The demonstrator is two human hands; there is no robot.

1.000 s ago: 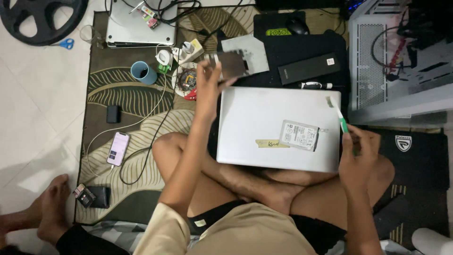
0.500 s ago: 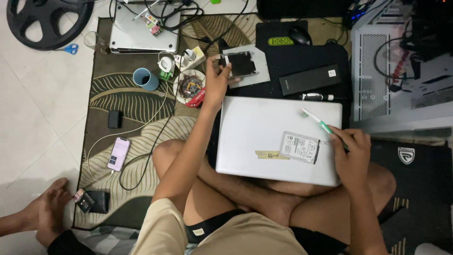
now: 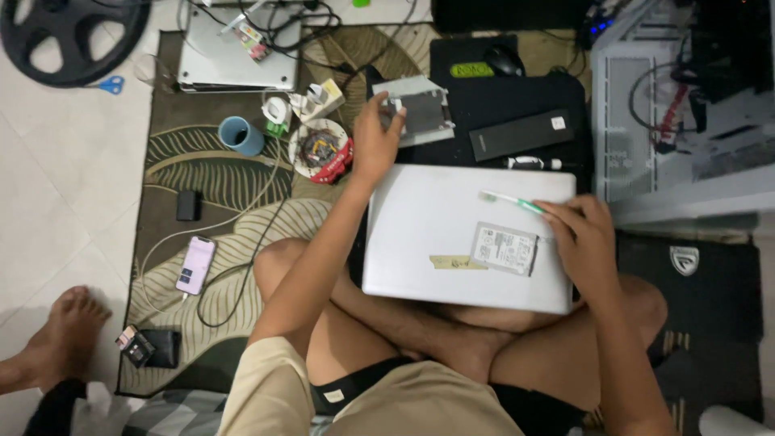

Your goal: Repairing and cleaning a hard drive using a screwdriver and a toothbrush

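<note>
A patterned rug covers the floor where the person sits cross-legged, and most of the loose gear lies on it within arm's reach. The largest piece in hand is a closed white laptop, resting bottom-up across the person's lap, which gives a flat, steady surface to work on. Beyond it a black mat carries a slim black box and a mouse. To the far right stands an open computer case.

On the laptop, toward its right half, lies a small silver drive, label up, with a strip of yellow tape just beside it. The right hand rests on the laptop's right edge, touching the drive's right side, its fingers closed narrowly around a green-and-white toothbrush that points left across the lid.

The left hand reaches forward past the laptop's top edge to a grey metal drive bracket lying on the mat's edge; its fingers pinch the bracket's left side. A blue cup and a bowl of small parts sit left of that hand. Another person's bare foot shows at the left edge.
</note>
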